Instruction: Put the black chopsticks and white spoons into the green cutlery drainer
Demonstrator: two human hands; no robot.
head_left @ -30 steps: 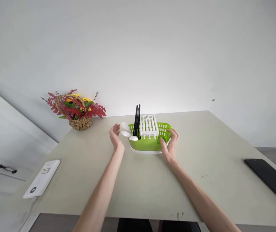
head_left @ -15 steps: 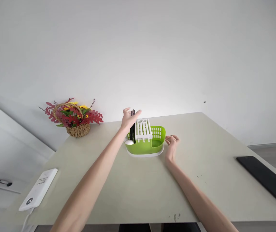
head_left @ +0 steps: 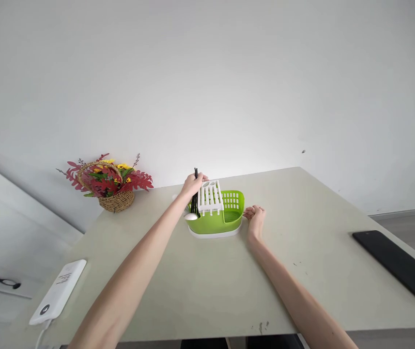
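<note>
A green basket [head_left: 210, 225] with a white base stands near the back of the table, and a white slotted rack [head_left: 210, 198] sits over its left half. Several black chopsticks [head_left: 194, 205] stand upright at its left end. My left hand [head_left: 192, 184] is closed around their upper part, its fingers partly hidden behind. A white spoon [head_left: 191, 217] has its bowl over the basket's front left rim; its handle is hidden. Beside the basket's right end, my right hand [head_left: 255, 218] rests on the table with loosely bent fingers and nothing visible in it.
A wicker basket of artificial flowers [head_left: 117, 199] stands at the back left against the wall. On the left lies a white power strip [head_left: 58, 293] with a cable. A black phone-like slab [head_left: 396, 266] lies by the right edge of the table [head_left: 200, 291].
The fingers of my left hand have closed around the chopsticks; before, the thumb was spread away. My right hand's fingers are slightly more bent. The view has shifted a little.
</note>
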